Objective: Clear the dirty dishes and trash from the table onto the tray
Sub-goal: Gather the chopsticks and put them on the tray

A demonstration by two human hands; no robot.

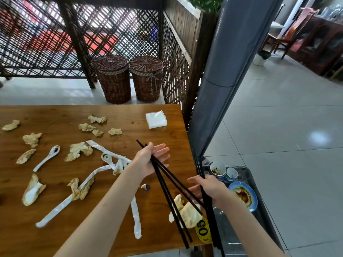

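Observation:
My left hand (150, 160) hovers over the right part of the wooden table (55, 229), its thumb pinning several black chopsticks (167, 188) that slant down toward the table's front right corner. At the table's right edge my right hand (209, 188) grips another bundle of black chopsticks (211, 225) beside the grey metal tray (239, 236). On the tray stand a dirty bowl (217, 168), a small cup (232, 172) and a blue saucer (243, 195) smeared with sauce. Crumpled soiled napkins (79, 150), two white spoons (47, 158) and white paper sleeves (61, 206) lie over the table.
A stack of clean napkins (156, 119) sits at the table's far right corner, and a yellow "05" sticker (202, 230) marks the near corner. A grey post (222, 62) rises beside the tray. Two wicker baskets (113, 78) and a lattice screen (46, 39) stand behind the table.

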